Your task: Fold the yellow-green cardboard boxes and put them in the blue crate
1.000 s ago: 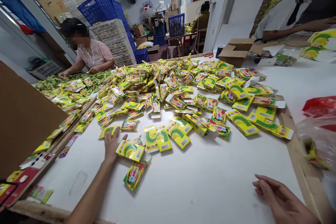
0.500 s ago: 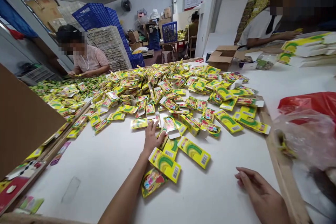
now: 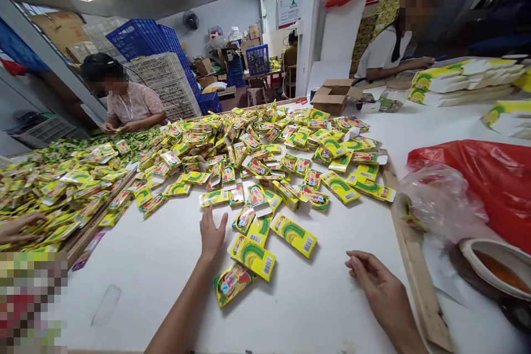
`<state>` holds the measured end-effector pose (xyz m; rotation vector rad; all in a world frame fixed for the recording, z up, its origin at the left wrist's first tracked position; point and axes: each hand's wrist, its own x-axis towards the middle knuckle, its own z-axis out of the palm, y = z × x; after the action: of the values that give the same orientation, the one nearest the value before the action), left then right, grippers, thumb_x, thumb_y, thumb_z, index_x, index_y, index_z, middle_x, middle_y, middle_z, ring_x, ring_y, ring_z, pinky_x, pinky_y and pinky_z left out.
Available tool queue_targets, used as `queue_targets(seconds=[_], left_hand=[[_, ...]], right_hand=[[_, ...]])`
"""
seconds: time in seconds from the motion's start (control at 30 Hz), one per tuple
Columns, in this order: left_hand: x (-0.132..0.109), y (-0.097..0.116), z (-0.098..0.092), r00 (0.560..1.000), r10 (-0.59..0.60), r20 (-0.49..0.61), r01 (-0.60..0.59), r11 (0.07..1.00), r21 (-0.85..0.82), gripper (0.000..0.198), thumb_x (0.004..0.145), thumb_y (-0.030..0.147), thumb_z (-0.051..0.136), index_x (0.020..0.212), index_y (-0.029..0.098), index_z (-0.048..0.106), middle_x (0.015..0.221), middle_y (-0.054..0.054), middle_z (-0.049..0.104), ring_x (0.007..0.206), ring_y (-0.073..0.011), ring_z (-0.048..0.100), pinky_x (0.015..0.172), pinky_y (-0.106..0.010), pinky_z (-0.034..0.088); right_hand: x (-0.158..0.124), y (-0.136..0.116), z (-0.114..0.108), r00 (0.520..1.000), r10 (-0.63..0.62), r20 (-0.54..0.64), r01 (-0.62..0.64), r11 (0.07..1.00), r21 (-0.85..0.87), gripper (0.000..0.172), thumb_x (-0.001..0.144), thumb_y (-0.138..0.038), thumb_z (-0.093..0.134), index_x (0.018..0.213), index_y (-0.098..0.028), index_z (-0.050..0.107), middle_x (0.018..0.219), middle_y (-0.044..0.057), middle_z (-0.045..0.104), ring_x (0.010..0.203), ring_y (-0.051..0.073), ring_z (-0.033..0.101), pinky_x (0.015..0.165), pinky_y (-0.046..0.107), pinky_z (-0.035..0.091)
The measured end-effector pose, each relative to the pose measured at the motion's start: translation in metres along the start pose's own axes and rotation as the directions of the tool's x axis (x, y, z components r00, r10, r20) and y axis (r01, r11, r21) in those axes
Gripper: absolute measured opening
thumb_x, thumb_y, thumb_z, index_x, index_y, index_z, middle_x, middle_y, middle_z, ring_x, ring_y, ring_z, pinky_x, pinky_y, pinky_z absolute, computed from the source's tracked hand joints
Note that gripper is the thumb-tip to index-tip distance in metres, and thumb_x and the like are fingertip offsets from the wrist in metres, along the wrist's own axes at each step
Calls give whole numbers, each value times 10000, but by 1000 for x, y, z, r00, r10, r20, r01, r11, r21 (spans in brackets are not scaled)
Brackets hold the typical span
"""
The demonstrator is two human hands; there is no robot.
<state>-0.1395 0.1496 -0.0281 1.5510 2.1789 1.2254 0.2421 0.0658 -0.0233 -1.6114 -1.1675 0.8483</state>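
My left hand (image 3: 212,235) lies over the white tabletop with its fingers spread, holding nothing. Just right of it is a small yellow-and-green printed carton (image 3: 244,217), and its fingertips are near another carton (image 3: 214,197) at the edge of the heap. Several loose cartons lie in front of me, including one with a barcode (image 3: 293,234), an overlapping one (image 3: 251,256) and a tilted one (image 3: 234,283) showing its fruit picture. My right hand (image 3: 375,283) hovers apart from them on the right, fingers loosely bent and nothing visible in them.
A large heap of cartons (image 3: 232,133) spreads across the back. Wooden strips (image 3: 418,282) edge the table. To the right are a red plastic bag (image 3: 468,193), clear plastic and a bowl (image 3: 498,265) of brownish liquid. A co-worker's hand (image 3: 20,229) reaches in at left; other people sit behind.
My left hand has drawn back slightly from the cartons, its fingers more spread. The view has shifted right, showing the bowl; the brown board at left is gone and a co-worker's hand appears there.
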Motion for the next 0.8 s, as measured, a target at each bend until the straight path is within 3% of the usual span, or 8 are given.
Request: queue_targets(seconds=[0.13, 0.23, 0.33, 0.47, 0.63, 0.73, 0.8], left_hand=[[-7, 17, 24, 983, 37, 180, -28, 998, -54, 582, 824, 468, 521, 1337, 213, 418, 1425, -120, 418, 1361, -285, 300, 1126, -482, 173], [-10, 26, 33, 976, 37, 214, -17, 995, -95, 609, 831, 500, 504, 1354, 207, 398, 1443, -125, 392, 1371, -284, 282, 1113, -468, 224], [-9, 24, 30, 976, 26, 215, 5, 990, -141, 604, 854, 512, 460, 1361, 197, 373, 1439, -136, 394, 1342, -272, 343, 1082, -443, 300], [-11, 15, 19, 976, 41, 212, 3, 980, -201, 514, 857, 493, 459, 1275, 194, 456, 1351, -130, 506, 1253, -243, 473, 1008, -384, 408], [4, 12, 0, 993, 50, 110, -28, 981, -191, 459, 833, 495, 489, 1169, 185, 524, 1188, -123, 605, 1082, -242, 591, 860, -365, 504], [46, 8, -14, 999, 23, -41, -27, 994, -109, 511, 812, 512, 495, 1201, 181, 494, 1229, -125, 550, 1094, -252, 559, 875, -388, 488], [84, 3, -24, 985, -18, -170, 13, 999, -30, 570, 798, 517, 493, 1243, 162, 451, 1285, -139, 491, 1168, -270, 490, 956, -419, 429]], right_hand=[[-1, -5, 1, 1000, -12, 7, 11, 999, 44, 373, 754, -510, 575, 881, -169, 661, 765, 72, 706, 704, 211, 682, 646, 291, 573], [-1, -4, 1, 1000, -10, 15, 9, 998, 58, 378, 764, -512, 570, 887, -165, 654, 768, 75, 702, 710, 209, 675, 660, 299, 564], [-3, -3, 1, 1000, 1, 27, -3, 997, 82, 381, 772, -513, 566, 902, -164, 647, 780, 80, 700, 741, 218, 673, 679, 312, 554], [-5, -3, 1, 999, -6, 33, 4, 998, 62, 380, 796, -514, 539, 917, -169, 639, 799, 77, 696, 739, 219, 669, 687, 319, 540], [0, -10, 1, 980, -197, -32, 193, 976, -105, 314, 851, -464, 480, 886, -195, 637, 927, 81, 670, 877, 229, 631, 799, 345, 500], [10, -13, 1, 956, -294, -4, 288, 940, -185, 274, 867, -422, 465, 904, -210, 634, 979, 74, 641, 946, 228, 600, 848, 361, 477], [18, -11, 1, 956, -292, -8, 283, 934, -219, 269, 869, -416, 459, 918, -213, 630, 1000, 71, 630, 961, 225, 594, 860, 366, 475]])
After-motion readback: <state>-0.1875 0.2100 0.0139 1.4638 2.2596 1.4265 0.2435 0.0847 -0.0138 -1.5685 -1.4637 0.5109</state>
